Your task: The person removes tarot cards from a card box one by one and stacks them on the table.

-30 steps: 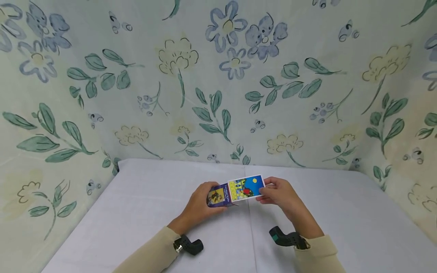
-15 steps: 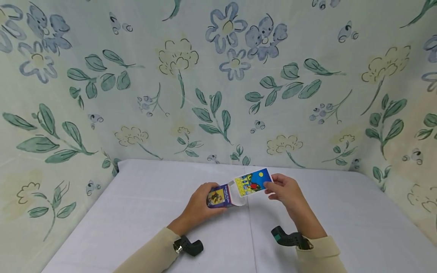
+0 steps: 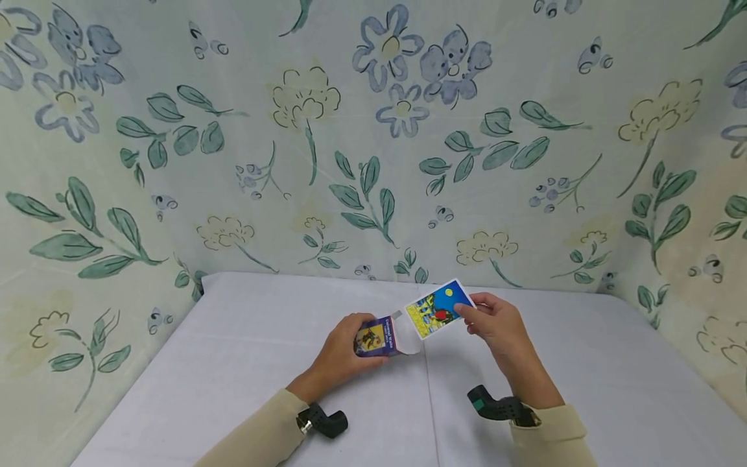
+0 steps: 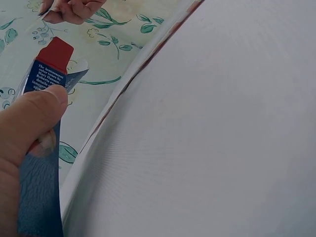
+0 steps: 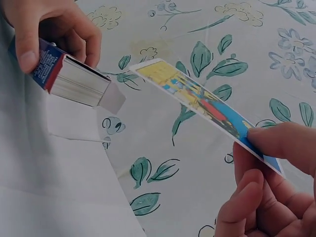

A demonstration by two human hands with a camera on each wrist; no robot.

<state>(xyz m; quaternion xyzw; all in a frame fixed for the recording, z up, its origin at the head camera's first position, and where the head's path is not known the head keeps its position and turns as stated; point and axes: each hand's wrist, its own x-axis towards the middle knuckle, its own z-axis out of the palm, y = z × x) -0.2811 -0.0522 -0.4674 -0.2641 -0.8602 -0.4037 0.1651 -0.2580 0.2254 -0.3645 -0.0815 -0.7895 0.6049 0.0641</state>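
Observation:
My left hand grips a purple-blue tarot card box around its sides. The box's mouth faces right with its white flap folded out; in the right wrist view a stack of cards shows inside. My right hand pinches one tarot card between thumb and fingers at its blue end. The card is tilted, picture side up, and held apart from the box. In the left wrist view the thumb presses the box's blue side, and a red side flap stands out.
A white cloth covers the table under both hands. Behind it hangs a floral curtain. Black wrist cameras sit on both forearms over beige sleeves.
My right hand has drawn the card out of the box and moved it up and to the right, tilting it more. The box's flap has come into sight; my left hand has stayed put.

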